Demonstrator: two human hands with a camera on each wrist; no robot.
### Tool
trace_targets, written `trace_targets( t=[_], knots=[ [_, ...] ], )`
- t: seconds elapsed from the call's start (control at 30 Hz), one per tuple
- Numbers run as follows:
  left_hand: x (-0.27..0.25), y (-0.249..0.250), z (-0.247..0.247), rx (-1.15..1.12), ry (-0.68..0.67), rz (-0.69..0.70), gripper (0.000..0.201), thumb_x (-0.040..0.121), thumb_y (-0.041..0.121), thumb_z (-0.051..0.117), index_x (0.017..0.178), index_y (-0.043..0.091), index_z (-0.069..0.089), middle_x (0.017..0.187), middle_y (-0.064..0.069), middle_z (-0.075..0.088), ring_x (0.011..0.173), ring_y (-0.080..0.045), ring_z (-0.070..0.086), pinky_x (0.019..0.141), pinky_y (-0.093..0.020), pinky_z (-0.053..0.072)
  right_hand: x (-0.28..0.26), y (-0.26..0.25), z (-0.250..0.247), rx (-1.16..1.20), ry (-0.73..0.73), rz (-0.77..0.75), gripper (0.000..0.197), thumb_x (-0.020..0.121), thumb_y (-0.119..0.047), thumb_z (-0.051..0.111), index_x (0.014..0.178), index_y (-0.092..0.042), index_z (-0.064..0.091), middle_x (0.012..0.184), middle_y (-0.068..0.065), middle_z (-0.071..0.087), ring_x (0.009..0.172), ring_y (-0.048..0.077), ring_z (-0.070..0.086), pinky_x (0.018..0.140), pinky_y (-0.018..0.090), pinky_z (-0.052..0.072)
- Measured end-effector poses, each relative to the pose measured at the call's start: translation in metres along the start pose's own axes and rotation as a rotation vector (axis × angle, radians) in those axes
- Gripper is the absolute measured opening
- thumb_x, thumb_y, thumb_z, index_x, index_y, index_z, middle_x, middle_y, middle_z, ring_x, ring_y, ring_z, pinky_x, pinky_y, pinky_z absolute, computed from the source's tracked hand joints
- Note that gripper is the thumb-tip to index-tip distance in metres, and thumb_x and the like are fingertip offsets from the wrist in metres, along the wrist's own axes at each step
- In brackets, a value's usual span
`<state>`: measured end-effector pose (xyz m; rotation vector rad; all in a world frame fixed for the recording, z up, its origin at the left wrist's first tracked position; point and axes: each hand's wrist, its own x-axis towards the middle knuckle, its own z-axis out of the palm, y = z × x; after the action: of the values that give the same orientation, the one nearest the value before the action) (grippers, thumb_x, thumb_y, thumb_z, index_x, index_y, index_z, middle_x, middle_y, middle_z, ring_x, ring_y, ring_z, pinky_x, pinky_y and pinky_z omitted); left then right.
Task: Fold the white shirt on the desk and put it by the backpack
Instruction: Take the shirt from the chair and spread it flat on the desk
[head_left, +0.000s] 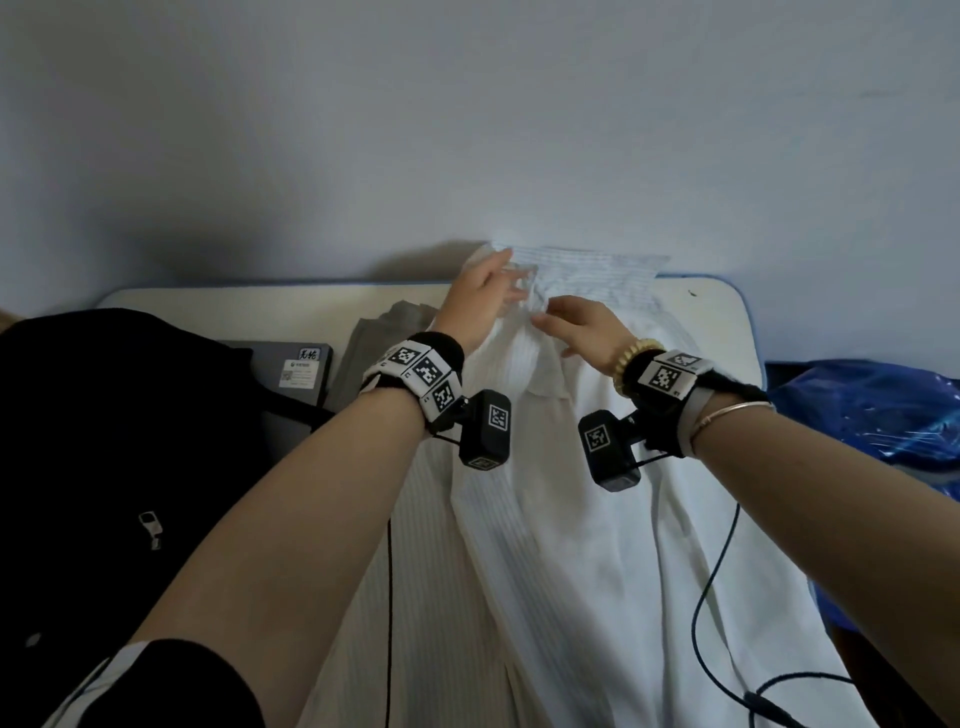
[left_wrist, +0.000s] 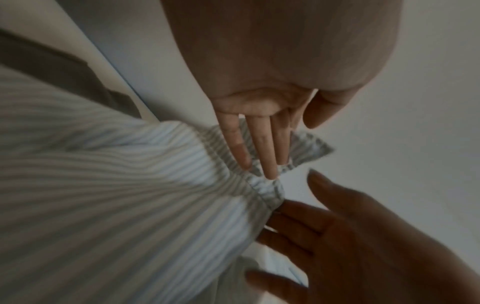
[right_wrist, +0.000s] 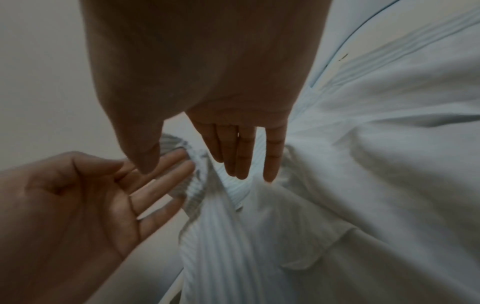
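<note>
A white, finely striped cotton shirt (head_left: 561, 519) lies spread lengthwise down the middle of the pale rounded desk (head_left: 711, 312), its collar at the far edge against the wall. Both hands, left (head_left: 480, 304) and right (head_left: 582, 327), rest with fingers straight and spread on the fabric just below the collar, gripping nothing. A black fabric backpack (head_left: 104, 467) sits on the desk's left side.

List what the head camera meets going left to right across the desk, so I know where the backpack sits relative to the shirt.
Black backpack → grey laptop → folded grey cloth → white shirt, with left hand and right hand open at its collar → blue plastic bag.
</note>
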<state>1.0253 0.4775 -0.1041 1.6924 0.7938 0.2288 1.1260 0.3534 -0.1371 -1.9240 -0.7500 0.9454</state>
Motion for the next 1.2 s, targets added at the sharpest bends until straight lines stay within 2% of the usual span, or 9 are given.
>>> trace_targets(
  t=[0.13, 0.23, 0.33, 0.47, 0.63, 0.77, 0.9, 1.03, 1.2],
  knots=[
    [-0.010, -0.004, 0.015, 0.030, -0.155, -0.011, 0.041, 0.101, 0.016, 0.035, 0.140, 0.016, 0.043, 0.145, -0.005, 0.045, 0.132, -0.015, 0.043, 0.109, -0.033, 0.037, 0.014, 0.004, 0.002, -0.194, 0.004, -0.019, 0.038, 0.085, -0.030, 0.064, 0.107, 0.000, 0.058, 0.102, 0.009, 0.064, 0.092, 0.024, 0.060, 0.086, 0.040, 0.050],
    [-0.013, -0.012, 0.014, 0.062, -0.210, 0.012, 0.045, 0.101, 0.020, 0.038, 0.146, 0.025, 0.034, 0.144, -0.002, 0.045, 0.128, -0.007, 0.041, 0.111, -0.029, 0.031, 0.019, 0.009, 0.005, -0.160, 0.068, -0.017, 0.028, 0.090, -0.023, 0.059, 0.090, 0.006, 0.060, 0.078, 0.013, 0.060, 0.072, 0.024, 0.058, 0.075, 0.040, 0.049],
    [-0.010, -0.021, 0.004, 0.143, -0.047, 0.084, 0.049, 0.098, 0.024, 0.044, 0.146, 0.022, 0.030, 0.131, -0.003, 0.057, 0.120, -0.012, 0.051, 0.101, -0.024, 0.036, 0.025, 0.008, -0.001, -0.101, 0.219, 0.020, 0.022, 0.095, -0.019, 0.048, 0.090, -0.002, 0.060, 0.069, 0.013, 0.061, 0.056, 0.017, 0.061, 0.067, 0.037, 0.052],
    [0.005, -0.054, -0.014, 0.657, 0.164, 0.087, 0.032, 0.089, 0.018, 0.050, 0.120, 0.015, 0.057, 0.131, -0.009, 0.054, 0.123, -0.027, 0.047, 0.106, -0.038, 0.036, 0.035, 0.012, -0.024, -0.104, 0.452, 0.120, 0.027, 0.095, -0.023, 0.047, 0.102, -0.001, 0.060, 0.093, 0.020, 0.066, 0.085, 0.031, 0.064, 0.082, 0.038, 0.052],
    [0.004, -0.088, -0.022, 0.754, -0.025, -0.251, 0.042, 0.089, 0.029, 0.053, 0.130, 0.020, 0.046, 0.141, -0.013, 0.040, 0.128, -0.035, 0.040, 0.106, -0.047, 0.036, 0.027, 0.028, -0.028, -0.009, 0.395, 0.254, 0.022, 0.095, -0.016, 0.048, 0.113, -0.005, 0.052, 0.075, 0.007, 0.062, 0.037, 0.004, 0.058, 0.043, 0.019, 0.050],
    [-0.002, -0.090, -0.022, 0.632, -0.024, -0.103, 0.031, 0.090, 0.011, 0.054, 0.121, 0.013, 0.051, 0.130, -0.016, 0.047, 0.120, -0.031, 0.048, 0.099, -0.033, 0.037, 0.022, 0.035, -0.024, 0.039, 0.283, 0.271, 0.045, 0.089, -0.006, 0.054, 0.130, -0.012, 0.038, 0.072, 0.004, 0.061, 0.061, 0.021, 0.066, 0.061, 0.031, 0.058],
    [-0.011, -0.082, -0.029, 0.634, 0.296, 0.037, 0.028, 0.084, -0.006, 0.043, 0.102, 0.007, 0.059, 0.119, -0.017, 0.045, 0.099, -0.033, 0.055, 0.089, -0.036, 0.044, 0.024, 0.028, -0.016, 0.003, 0.274, 0.098, 0.048, 0.086, 0.005, 0.046, 0.128, -0.019, 0.049, 0.076, 0.001, 0.057, 0.057, 0.016, 0.062, 0.057, 0.024, 0.056],
    [-0.013, -0.085, -0.032, 0.863, 0.110, -0.100, 0.030, 0.091, 0.016, 0.045, 0.112, 0.010, 0.065, 0.130, -0.016, 0.041, 0.115, -0.036, 0.047, 0.098, -0.042, 0.041, 0.035, 0.027, -0.007, -0.076, 0.254, 0.057, 0.043, 0.086, 0.006, 0.043, 0.121, -0.011, 0.061, 0.108, 0.009, 0.063, 0.087, 0.021, 0.064, 0.077, 0.027, 0.056],
    [-0.010, -0.076, -0.021, 0.985, 0.305, 0.124, 0.026, 0.078, 0.019, 0.052, 0.102, 0.014, 0.061, 0.125, -0.010, 0.048, 0.117, -0.030, 0.042, 0.094, -0.041, 0.033, 0.031, 0.034, -0.007, -0.281, 0.161, -0.029, 0.046, 0.083, -0.003, 0.051, 0.125, -0.019, 0.059, 0.134, 0.012, 0.046, 0.117, 0.028, 0.051, 0.097, 0.027, 0.040]
  ],
)
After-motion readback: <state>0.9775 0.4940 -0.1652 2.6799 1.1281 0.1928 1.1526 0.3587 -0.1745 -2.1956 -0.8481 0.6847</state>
